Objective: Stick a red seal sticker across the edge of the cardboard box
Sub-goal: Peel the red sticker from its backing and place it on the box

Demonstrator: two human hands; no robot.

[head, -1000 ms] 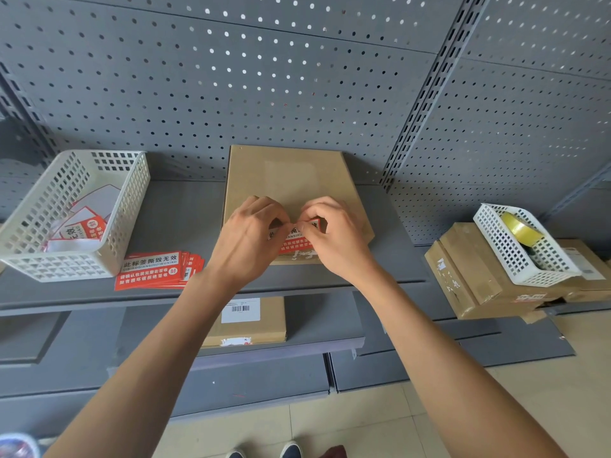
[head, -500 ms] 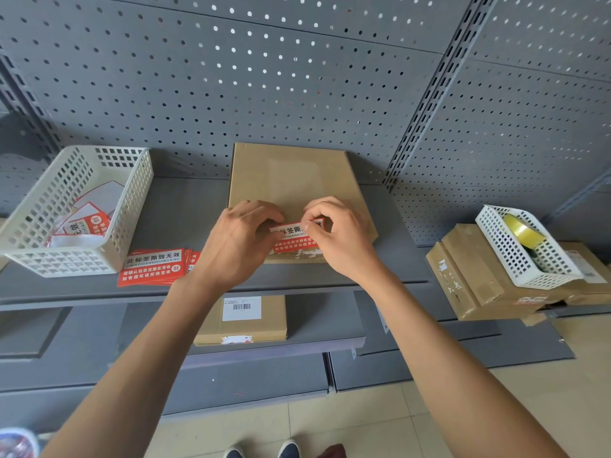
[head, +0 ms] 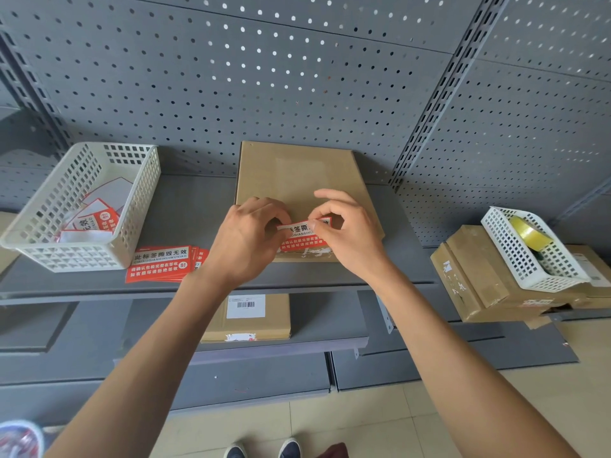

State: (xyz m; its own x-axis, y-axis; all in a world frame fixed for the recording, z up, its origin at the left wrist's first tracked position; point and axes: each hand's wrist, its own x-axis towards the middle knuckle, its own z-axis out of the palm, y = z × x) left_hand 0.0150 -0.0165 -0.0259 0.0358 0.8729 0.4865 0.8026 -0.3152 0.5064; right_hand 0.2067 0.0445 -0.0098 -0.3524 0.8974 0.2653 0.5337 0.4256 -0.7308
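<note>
A flat cardboard box (head: 297, 173) lies on the grey shelf (head: 185, 209), its near edge at the shelf front. Both hands hold a red and white seal sticker (head: 302, 236) just above the box's near edge. My left hand (head: 246, 241) pinches the sticker's left end between thumb and fingers. My right hand (head: 347, 231) pinches its upper right part, with the other fingers spread. The sticker's lower red half hangs over the box's front edge; I cannot tell whether it touches the cardboard.
A stack of red seal stickers (head: 162, 264) lies left of the box, beside a white basket (head: 82, 206) holding peeled backing sheets. Another cardboard box (head: 251, 317) sits on the lower shelf. At right, boxes (head: 476, 279) carry a white basket (head: 529, 249) with a tape roll (head: 529, 233).
My hands have drawn slightly apart, so more of the sticker shows between them, and my right fingers have spread. The view has shifted a little.
</note>
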